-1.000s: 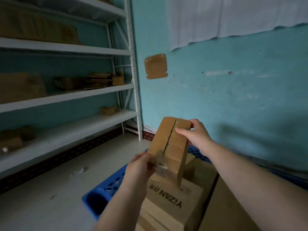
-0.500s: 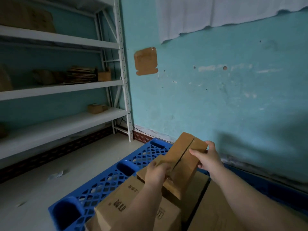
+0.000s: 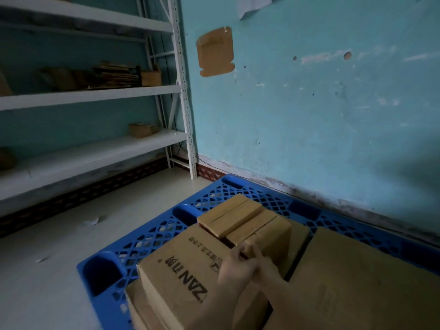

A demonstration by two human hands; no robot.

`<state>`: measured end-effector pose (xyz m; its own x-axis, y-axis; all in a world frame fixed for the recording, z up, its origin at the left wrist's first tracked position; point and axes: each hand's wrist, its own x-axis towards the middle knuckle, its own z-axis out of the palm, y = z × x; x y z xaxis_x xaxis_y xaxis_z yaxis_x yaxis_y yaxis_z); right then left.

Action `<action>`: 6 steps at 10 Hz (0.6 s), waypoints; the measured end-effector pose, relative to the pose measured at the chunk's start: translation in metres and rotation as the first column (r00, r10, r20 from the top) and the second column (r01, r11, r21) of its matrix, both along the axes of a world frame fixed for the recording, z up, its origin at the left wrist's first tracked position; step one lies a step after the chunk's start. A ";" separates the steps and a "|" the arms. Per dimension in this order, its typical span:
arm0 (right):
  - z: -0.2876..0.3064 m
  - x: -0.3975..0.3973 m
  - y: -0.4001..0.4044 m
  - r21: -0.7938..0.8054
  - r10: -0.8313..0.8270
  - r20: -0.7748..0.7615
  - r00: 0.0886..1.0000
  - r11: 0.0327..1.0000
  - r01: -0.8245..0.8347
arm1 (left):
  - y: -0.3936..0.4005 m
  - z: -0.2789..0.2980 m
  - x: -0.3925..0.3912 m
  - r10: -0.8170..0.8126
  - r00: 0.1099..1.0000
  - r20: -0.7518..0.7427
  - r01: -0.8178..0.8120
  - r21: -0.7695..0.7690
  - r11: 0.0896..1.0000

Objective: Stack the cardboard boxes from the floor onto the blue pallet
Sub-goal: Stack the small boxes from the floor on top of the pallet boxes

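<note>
- A person's two hands meet at the near end of a small cardboard box (image 3: 264, 231) on the blue pallet (image 3: 152, 236), which lies on the floor by a turquoise wall (image 3: 309, 115).
- The left hand (image 3: 234, 267) shows its back to the camera, fingers curled onto the box's near edge; this grip appears to hold the box, though the fingertips are hidden.
- The right hand (image 3: 263, 260) lies just behind the left, thumb against the same edge; whether its grip is closed round the box cannot be told.
- A second small box (image 3: 229, 214), its top seam showing, sits touching the first on the far side, both lying flat atop lower cartons.
- A printed carton (image 3: 181, 277) with dark lettering stands at the near left, its corner close to the pallet's left edge.
- A large plain carton (image 3: 362, 282) fills the right side, beside the small box.
- Open blue grid shows along the pallet's left edge and far side, between the cartons and the wall.
- Pale floor (image 3: 71, 246) spreads open to the left, with a few paper scraps.
- White metal shelving (image 3: 95, 96) holding blurred brown items lines the left wall, well apart from the pallet.
</note>
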<state>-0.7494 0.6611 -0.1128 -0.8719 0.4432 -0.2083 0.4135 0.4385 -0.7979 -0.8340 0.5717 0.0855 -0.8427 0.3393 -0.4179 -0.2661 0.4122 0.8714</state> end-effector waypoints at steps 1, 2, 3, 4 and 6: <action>-0.019 0.024 0.037 0.117 0.113 -0.134 0.985 0.988 -0.098 | -0.020 0.001 -0.001 0.060 0.998 -0.028 -0.054 0.187 0.981; 0.160 -0.070 -0.015 0.249 0.038 0.065 0.997 0.967 -0.053 | -0.052 0.010 -0.004 0.137 0.980 -0.145 -0.106 0.200 0.974; 0.205 -0.092 -0.040 0.291 0.139 -0.203 0.969 0.954 -0.076 | -0.100 0.023 -0.009 0.248 0.944 -0.218 -0.194 0.238 0.952; 0.216 -0.088 -0.087 0.078 0.234 -0.335 0.913 0.972 -0.221 | -0.152 0.032 -0.011 0.357 0.901 -0.246 -0.291 0.267 0.919; 0.202 -0.097 -0.241 -0.046 0.411 -0.421 0.809 0.881 -0.471 | -0.297 0.019 0.007 0.586 0.768 -0.260 -0.517 0.289 0.806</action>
<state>-0.8466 0.4202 0.0890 -0.9873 -0.0167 0.1579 -0.1529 0.3682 -0.9171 -0.8268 0.2744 0.1043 -0.9807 -0.1836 -0.0678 -0.0872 0.0996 0.9912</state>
